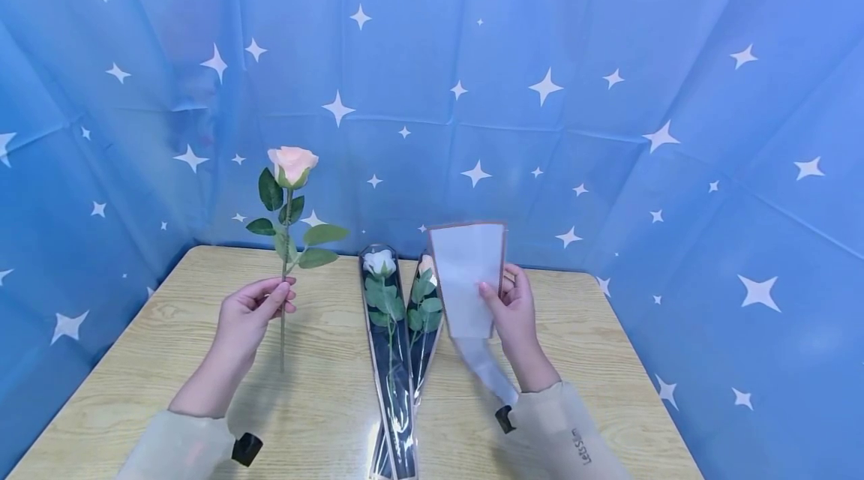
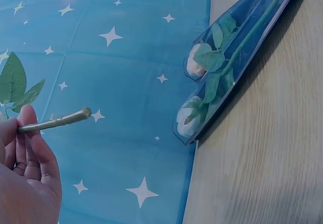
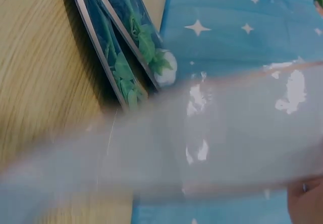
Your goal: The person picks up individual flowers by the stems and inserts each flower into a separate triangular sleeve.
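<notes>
In the head view my left hand (image 1: 248, 315) pinches the stem of a pale pink artificial rose (image 1: 293, 165) between thumb and fingers. The rose stands upright above the table, its green leaves spreading below the bloom. Its cut stem end (image 2: 75, 117) shows in the left wrist view. On the other side, my right hand (image 1: 518, 319) grips the edge of a whitish flower sleeve (image 1: 466, 277) with a brownish border, thumb in front. The sleeve's narrow lower part bends toward the right wrist. No flower shows inside it. In the right wrist view the sleeve (image 3: 242, 128) looks blurred.
Two roses in dark-backed clear sleeves lie crossed on the wooden table (image 1: 324, 405) between the hands: a white rose (image 1: 380, 262) on top, a pinkish rose (image 1: 427, 265) partly under it. A blue star-patterned curtain (image 1: 432, 52) hangs behind the table and along its sides.
</notes>
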